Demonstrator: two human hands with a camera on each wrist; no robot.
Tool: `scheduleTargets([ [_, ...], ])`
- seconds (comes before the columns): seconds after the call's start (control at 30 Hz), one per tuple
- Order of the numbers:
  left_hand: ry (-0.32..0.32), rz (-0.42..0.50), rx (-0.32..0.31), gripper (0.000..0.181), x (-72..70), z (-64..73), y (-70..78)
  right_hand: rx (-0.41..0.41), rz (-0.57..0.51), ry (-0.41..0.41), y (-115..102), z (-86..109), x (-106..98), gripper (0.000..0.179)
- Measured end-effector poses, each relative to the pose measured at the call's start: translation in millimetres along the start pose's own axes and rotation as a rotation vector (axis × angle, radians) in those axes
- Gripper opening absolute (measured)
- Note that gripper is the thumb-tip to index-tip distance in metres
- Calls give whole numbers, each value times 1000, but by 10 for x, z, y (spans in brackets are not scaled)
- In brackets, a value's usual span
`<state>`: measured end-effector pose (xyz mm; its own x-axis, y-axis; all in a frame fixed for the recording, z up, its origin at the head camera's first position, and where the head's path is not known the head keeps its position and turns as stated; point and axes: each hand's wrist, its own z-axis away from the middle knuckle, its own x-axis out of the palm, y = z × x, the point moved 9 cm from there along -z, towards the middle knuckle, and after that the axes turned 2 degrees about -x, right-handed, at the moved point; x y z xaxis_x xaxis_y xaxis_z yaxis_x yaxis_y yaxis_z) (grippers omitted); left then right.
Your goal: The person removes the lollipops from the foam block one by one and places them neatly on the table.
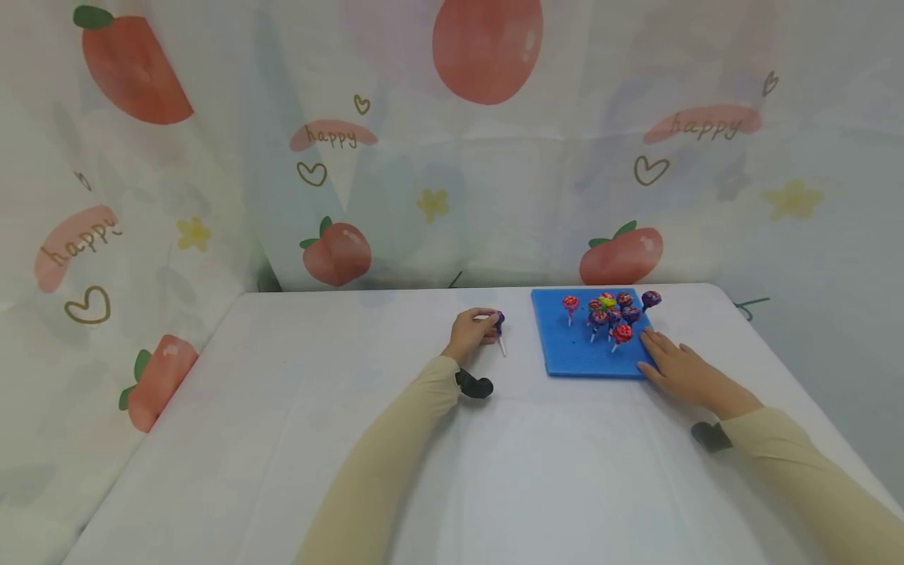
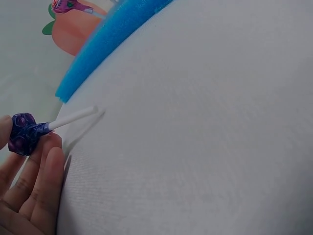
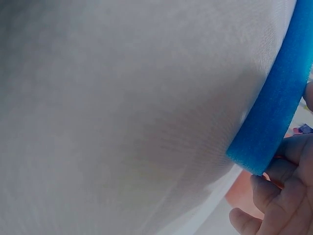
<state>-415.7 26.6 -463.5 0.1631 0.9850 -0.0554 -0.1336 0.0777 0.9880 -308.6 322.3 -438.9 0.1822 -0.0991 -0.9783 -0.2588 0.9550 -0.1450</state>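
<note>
My left hand (image 1: 469, 333) pinches a purple-wrapped lollipop (image 2: 23, 134) by its head, the white stick (image 2: 73, 118) pointing away from the fingers. It is left of a blue foam board (image 1: 575, 359), low over the white table. Several wrapped lollipops stand upright in the board, most of them bunched toward its right half. A pink-red one (image 1: 570, 302) stands apart at the left, a red one (image 1: 622, 333) at the front, and a dark purple one (image 1: 651, 299) at the right edge. My right hand (image 1: 681, 373) rests against the board's near right corner, fingers extended along its side.
A white cloth covers the table (image 1: 282, 439). Behind it and at the left hang curtains (image 1: 494, 196) printed with peaches, hearts and flowers. Dark wrist cameras (image 1: 475, 384) stick out beside both sleeves.
</note>
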Motion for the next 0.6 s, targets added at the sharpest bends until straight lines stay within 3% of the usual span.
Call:
scheduleTargets([
  [0.33,30,-73,68,25,-7,-48,8,2,3,5,-3,4,2,72],
  [0.6,45,-126,75,21,-49,-60,-7,-1,5,17,-12,4,-2,72],
])
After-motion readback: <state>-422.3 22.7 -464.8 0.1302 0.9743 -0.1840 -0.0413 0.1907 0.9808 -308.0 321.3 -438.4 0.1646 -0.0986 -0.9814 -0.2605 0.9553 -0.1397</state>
